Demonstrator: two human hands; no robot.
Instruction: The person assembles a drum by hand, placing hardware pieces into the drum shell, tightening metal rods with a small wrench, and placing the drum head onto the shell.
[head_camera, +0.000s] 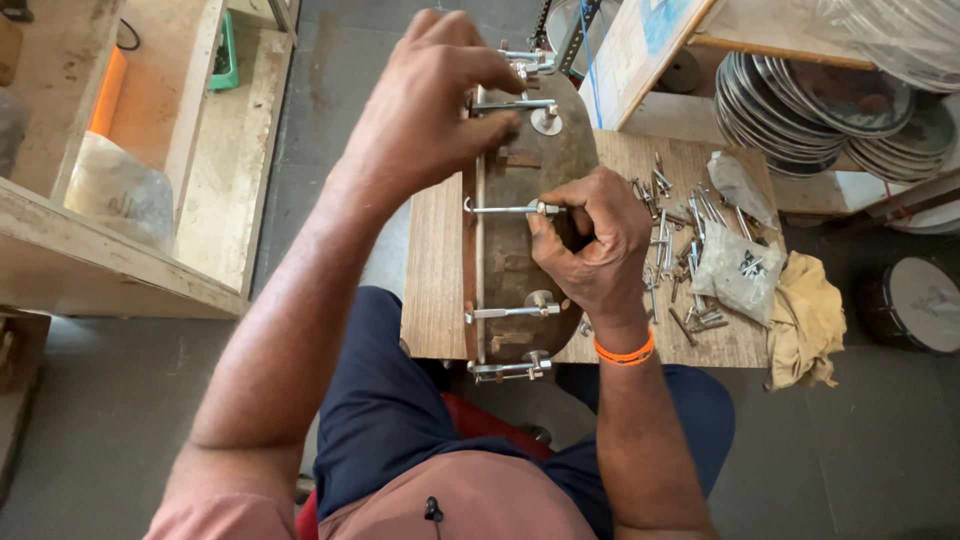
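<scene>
A brown round frame drum stands on edge on a small wooden table, with several silver hook bolts along its rim. My left hand grips the drum's upper rim, fingers curled over it near the top bolts. My right hand pinches the nut end of the middle hook bolt between thumb and fingers. An orange band sits on that wrist. Two more bolts stick out lower down the rim.
Several loose bolts and hooks lie on the table's right side with a small plastic bag and a yellow rag. Stacked metal hoops lie at the upper right. A wooden shelf stands at the left.
</scene>
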